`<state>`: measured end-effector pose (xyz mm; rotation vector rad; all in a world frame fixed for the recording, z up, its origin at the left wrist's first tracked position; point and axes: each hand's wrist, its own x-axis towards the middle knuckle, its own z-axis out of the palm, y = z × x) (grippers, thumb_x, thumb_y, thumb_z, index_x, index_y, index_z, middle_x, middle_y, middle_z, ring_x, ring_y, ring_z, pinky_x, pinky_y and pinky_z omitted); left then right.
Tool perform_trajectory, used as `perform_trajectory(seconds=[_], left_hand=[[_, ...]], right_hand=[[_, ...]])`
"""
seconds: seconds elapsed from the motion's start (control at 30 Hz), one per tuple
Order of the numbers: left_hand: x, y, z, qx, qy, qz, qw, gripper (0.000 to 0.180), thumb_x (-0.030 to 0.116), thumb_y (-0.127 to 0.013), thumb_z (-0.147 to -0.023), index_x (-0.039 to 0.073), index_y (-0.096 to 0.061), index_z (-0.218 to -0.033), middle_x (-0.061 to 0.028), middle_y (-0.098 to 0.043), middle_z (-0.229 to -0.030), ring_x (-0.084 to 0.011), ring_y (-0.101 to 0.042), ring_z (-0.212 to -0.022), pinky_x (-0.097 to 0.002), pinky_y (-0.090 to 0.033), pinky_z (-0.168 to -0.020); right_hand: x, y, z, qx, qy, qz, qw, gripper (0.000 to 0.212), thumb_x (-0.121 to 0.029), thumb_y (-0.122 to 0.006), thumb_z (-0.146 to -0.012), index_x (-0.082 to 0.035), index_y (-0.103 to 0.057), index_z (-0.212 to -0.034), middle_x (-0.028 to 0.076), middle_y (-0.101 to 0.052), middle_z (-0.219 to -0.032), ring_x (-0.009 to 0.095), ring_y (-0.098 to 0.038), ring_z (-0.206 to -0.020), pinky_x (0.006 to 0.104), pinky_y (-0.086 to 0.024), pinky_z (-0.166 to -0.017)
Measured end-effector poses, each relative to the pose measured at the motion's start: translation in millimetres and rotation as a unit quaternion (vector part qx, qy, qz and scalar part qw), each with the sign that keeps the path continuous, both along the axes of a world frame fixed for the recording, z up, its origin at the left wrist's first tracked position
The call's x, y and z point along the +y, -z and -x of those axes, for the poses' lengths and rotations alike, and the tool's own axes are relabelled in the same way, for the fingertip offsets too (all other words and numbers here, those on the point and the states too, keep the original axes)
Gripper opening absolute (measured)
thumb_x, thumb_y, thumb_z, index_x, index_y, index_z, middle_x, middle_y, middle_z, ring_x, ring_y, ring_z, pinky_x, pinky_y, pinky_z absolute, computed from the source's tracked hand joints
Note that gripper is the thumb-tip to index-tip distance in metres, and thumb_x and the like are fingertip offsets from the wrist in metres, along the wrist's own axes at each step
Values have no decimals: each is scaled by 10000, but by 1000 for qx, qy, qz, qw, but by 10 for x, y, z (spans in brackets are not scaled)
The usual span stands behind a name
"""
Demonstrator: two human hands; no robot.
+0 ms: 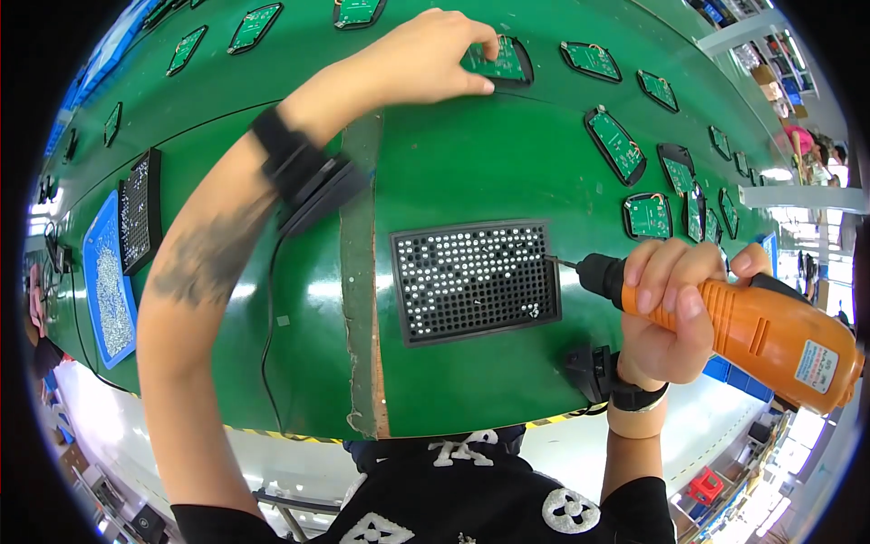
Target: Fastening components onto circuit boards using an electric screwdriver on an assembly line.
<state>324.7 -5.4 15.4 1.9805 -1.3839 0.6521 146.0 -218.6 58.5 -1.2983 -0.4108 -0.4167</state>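
Bench [489, 163]: green. Driver [770, 335]: orange, clenched in the right hand [672, 313], bit [564, 264] at the tray's right edge. Tray [471, 311]: black, on the bench, centre. Board [509, 62]: green, black-framed, far side, under the left hand [435, 59], fingers bent over it; cannot tell whether gripping. Small pieces [471, 258]: white, in the tray's holes.

The screwdriver [757, 334] is orange and black, the circuit boards [616, 145] green, the tray [480, 332] white-dotted black.
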Motion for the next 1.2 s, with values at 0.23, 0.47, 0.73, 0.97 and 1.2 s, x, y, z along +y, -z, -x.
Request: perform_trajectory(seconds=[0.23, 0.47, 0.73, 0.97, 1.2], left_hand=[[295, -674, 1643, 271, -52, -189, 942, 339, 140, -731, -628, 51, -590, -922, -180, -496, -1144, -359, -489, -1043, -430, -434, -836], [356, -301, 2575, 339, -30, -196, 920, 350, 163, -742, -618, 69, -616, -930, -195, -473, -1181, -358, -480, -1044, -426, -439, -821], [67, 123, 2896, 348, -190, -113, 911, 306, 149, -702, -676, 67, -616, -957, -194, -479, -1191, -325, -461, -1082, -416, -412, -867], [40, 247, 2944, 343, -217, -50, 912, 301, 121, -715, -686, 67, -615, -965, -114, -502, -1191, -318, -455, -1091, -432, -393, -857], [60, 276, 2972, 364, -236, -24, 901, 335, 78, -727, -656, 72, -608, -968, -94, -518, -1168, -313, -462, -1074, -431, -396, -845]], right_hand=[[-16, -1, -21, -2, -3, 60, 998, 328, -59, -489, -810, -130, -311, -1076, 8, -420, -631, 136, -451, -533, 322, -395, -572], [-26, 85, -65, 10, -46, 8, 999, 386, -2, -511, -800, -125, -273, -1077, 50, -482, -650, 162, -488, -544, 351, -443, -572], [-29, 100, -58, -8, -58, 30, 998, 392, 1, -485, -808, -130, -270, -1109, 52, -477, -675, 161, -487, -572, 355, -438, -594], [34, -46, 114, -19, -41, 3, 999, 232, -77, -490, -796, -100, -418, -1016, 3, -425, -670, 114, -424, -562, 303, -360, -625], [-30, -212, 713, -91, -248, 15, 964, 447, -91, -620, -817, -145, -382, -1191, 18, -502, -657, 142, -515, -574, 249, -453, -529]])
